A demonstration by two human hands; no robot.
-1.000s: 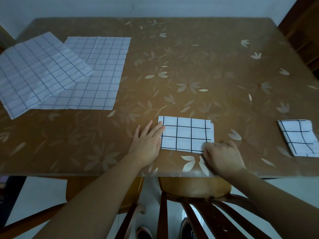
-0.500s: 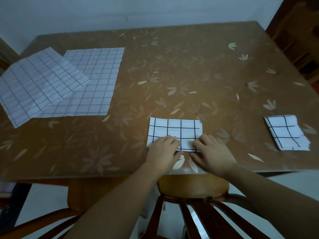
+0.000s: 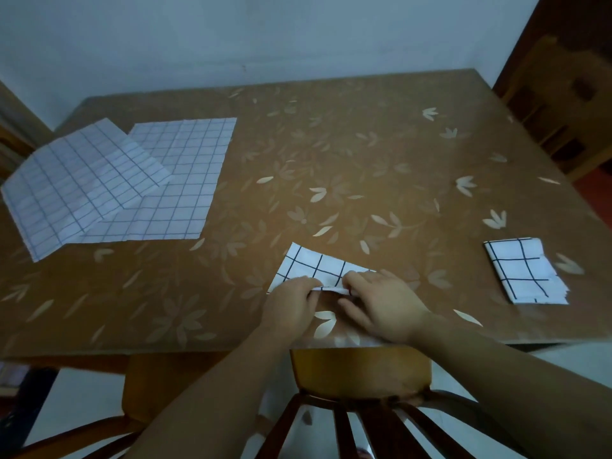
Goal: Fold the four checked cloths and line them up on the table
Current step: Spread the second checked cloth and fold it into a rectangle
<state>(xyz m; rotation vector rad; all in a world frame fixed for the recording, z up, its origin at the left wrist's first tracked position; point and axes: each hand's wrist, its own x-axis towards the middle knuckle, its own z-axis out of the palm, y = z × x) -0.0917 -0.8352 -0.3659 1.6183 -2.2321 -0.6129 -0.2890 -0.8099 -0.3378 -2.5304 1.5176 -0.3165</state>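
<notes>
Hands have shifted to the near edge of the half-folded cloth — left hand and right hand each pinch and lift it off the worktop. Next fold begins; two cloths remain unfolded.

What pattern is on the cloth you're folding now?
White with a bold black grid; the cloth shows in the head view, gripped by the left hand and right hand.
</notes>
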